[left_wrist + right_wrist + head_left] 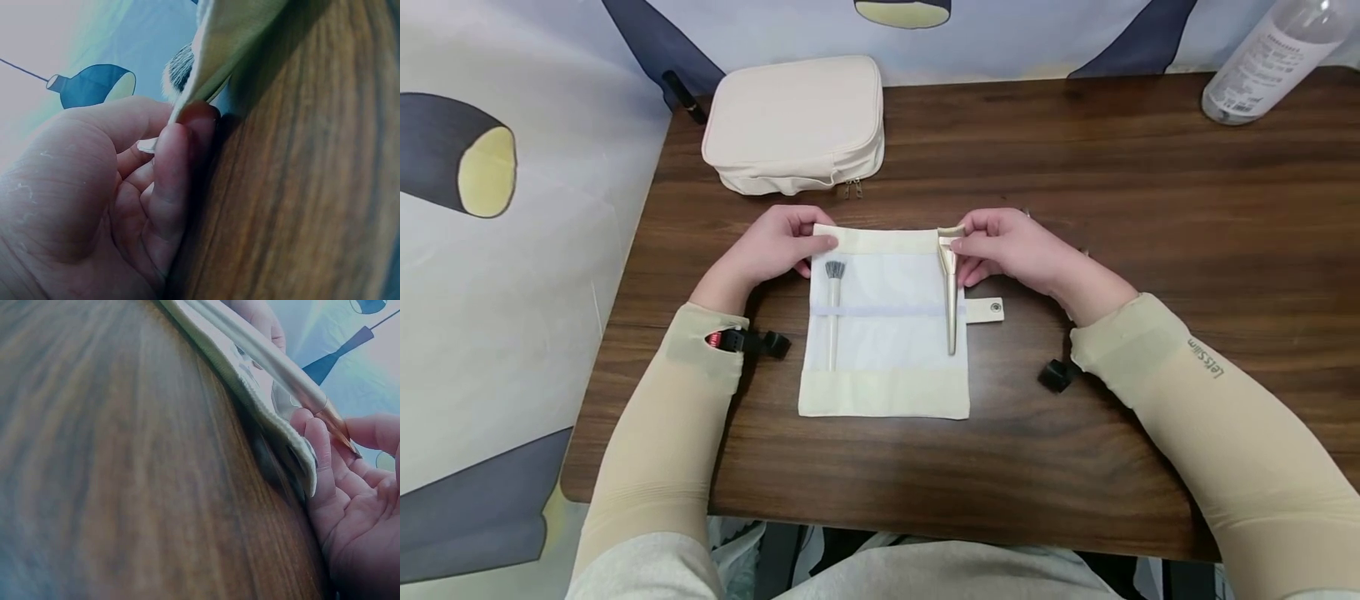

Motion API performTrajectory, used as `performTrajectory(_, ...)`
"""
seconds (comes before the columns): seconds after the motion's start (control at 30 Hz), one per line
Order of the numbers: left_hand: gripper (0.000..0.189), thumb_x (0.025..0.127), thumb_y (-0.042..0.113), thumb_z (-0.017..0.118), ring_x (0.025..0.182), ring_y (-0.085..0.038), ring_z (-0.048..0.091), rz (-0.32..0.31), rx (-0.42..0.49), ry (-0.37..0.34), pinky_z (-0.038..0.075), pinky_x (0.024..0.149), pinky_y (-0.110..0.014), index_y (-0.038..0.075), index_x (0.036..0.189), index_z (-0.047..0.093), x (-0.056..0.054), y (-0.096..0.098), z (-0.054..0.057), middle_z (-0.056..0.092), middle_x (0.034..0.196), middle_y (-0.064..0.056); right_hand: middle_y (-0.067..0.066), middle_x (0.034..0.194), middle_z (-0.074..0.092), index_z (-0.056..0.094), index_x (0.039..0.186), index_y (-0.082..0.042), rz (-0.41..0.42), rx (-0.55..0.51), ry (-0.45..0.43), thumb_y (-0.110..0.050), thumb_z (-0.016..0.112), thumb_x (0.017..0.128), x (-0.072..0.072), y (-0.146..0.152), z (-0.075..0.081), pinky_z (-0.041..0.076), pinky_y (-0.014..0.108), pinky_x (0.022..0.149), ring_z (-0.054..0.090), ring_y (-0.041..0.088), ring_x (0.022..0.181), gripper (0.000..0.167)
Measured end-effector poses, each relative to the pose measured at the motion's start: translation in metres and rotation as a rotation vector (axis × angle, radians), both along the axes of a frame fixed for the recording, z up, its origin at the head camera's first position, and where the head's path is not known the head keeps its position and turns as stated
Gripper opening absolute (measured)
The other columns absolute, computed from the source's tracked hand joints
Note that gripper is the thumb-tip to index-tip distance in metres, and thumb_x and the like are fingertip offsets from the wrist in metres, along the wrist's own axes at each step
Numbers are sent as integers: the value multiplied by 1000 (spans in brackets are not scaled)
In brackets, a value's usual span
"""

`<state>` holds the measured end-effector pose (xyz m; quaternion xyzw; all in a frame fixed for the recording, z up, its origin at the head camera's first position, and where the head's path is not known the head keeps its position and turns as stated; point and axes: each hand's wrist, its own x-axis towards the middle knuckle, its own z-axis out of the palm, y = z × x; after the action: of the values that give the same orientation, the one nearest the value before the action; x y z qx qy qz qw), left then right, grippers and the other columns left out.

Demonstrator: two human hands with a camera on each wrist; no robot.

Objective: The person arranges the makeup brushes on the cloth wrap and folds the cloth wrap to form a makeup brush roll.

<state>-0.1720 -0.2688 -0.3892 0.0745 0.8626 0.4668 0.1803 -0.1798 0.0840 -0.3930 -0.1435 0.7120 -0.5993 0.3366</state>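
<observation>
A cream and white brush roll lies unrolled on the table. My left hand pinches its upper left corner between thumb and fingers; the left wrist view shows the cloth edge lifted off the wood there. A white-handled makeup brush with grey bristles lies along the roll's left side, under the middle band. At the upper right, my right hand pinches a gold makeup brush near its head, the handle pointing down over the roll. Fingers partly hide this brush's head in the right wrist view.
Behind the roll sits a pale zipped case, with a small black tube at its left. A clear labelled bottle stands at the far right. The roll's snap strap sticks out to the right on the wooden table.
</observation>
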Motion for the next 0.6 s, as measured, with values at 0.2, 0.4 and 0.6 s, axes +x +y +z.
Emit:
performTrajectory(0.2,12,99,16,70,67,-14,66,-5,-9,10,61,54,-32,7,105,72,-1,0,2,69,79,-5,17,94,70,60,111,4,-16,-27,9,-13,60,105,0,0,-1,65,34,76,72,26,80,18)
performTrajectory(0.4,13,99,17,70,67,-14,66,-13,-12,-14,61,55,-32,7,106,72,1,1,-2,69,79,-4,16,94,71,60,111,4,-17,-30,-15,-12,60,104,2,1,-4,65,34,77,73,26,80,17)
performTrajectory(0.6,12,98,17,70,67,-13,66,3,-5,-10,61,54,-32,6,105,72,1,1,-2,68,77,-3,16,94,70,61,111,3,-30,-41,-10,-12,60,104,0,-1,-5,65,35,76,73,27,80,17)
